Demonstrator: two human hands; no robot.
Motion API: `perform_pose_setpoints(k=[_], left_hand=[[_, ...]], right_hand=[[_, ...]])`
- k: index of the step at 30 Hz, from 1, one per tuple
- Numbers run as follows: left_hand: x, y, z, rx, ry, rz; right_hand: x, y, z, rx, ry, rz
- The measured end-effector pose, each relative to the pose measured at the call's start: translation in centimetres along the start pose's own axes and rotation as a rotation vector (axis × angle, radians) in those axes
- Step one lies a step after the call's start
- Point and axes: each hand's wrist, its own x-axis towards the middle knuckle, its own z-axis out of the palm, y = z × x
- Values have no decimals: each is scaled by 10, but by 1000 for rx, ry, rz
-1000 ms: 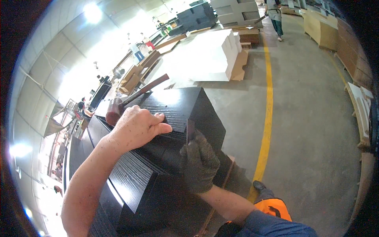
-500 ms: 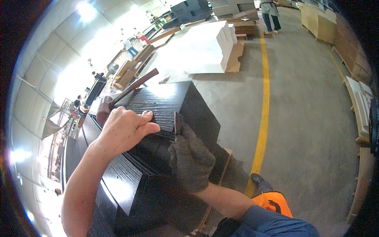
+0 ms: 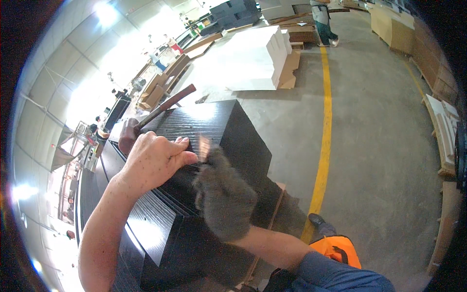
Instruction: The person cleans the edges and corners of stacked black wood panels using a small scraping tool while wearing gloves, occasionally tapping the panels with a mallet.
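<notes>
My bare left hand (image 3: 154, 158) is closed in a pinch at the near edge of a black wood-grain panel (image 3: 206, 114). Something dark shows between its thumb and fingers, too small to name. My right hand (image 3: 224, 197), in a grey knitted glove, grips a thin flat strip (image 3: 204, 147); motion blurs it and its kind is unclear. The strip is close to my left thumb, over the panel's edge. A mallet (image 3: 128, 135) with a reddish-brown head lies on the black panels just beyond my left hand, its handle slanting up to the right.
More black panels (image 3: 153, 221) are stacked below my hands. A white stack (image 3: 255, 58) stands ahead, and a yellow line (image 3: 325, 121) runs along the grey floor. Pallets with boards (image 3: 445, 126) line the right side. Another person (image 3: 323, 24) is far ahead; an orange item (image 3: 335, 249) is beside my leg.
My right hand has moved left and slightly up with the strip, toward my left thumb. The strip has turned and now looks lighter. My left hand has stayed put. The far person has shifted left.
</notes>
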Motion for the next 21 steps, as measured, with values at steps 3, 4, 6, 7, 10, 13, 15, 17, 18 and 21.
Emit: perform_pose_setpoints(k=[3,4,6,7,10,13,15,17,18,21], left_hand=[[9,-4,8,86,-49,-20],[6,-6,6,80,-7,48],[-1,-11,12,-158,193,152],[2,-7,10,-165,202,164],[-2,1,-5,-28,-58,76],[2,15,-12,7,-191,23],[2,24,-13,-10,-209,39],[-1,34,-12,105,-148,3],[-3,32,-3,136,-69,7],[-6,38,-2,134,-59,-69]], right_hand=[[0,-1,7,-158,-181,-86],[-4,-3,8,65,-261,6],[-22,-10,2,232,-367,102],[-30,-11,-9,220,-362,93],[-37,13,-23,-56,-4,-249],[-28,21,-47,73,-79,80],[-17,19,-50,10,-51,99],[-9,11,-47,110,-41,2],[-11,14,-47,117,-46,4],[-18,27,-51,117,-81,83]])
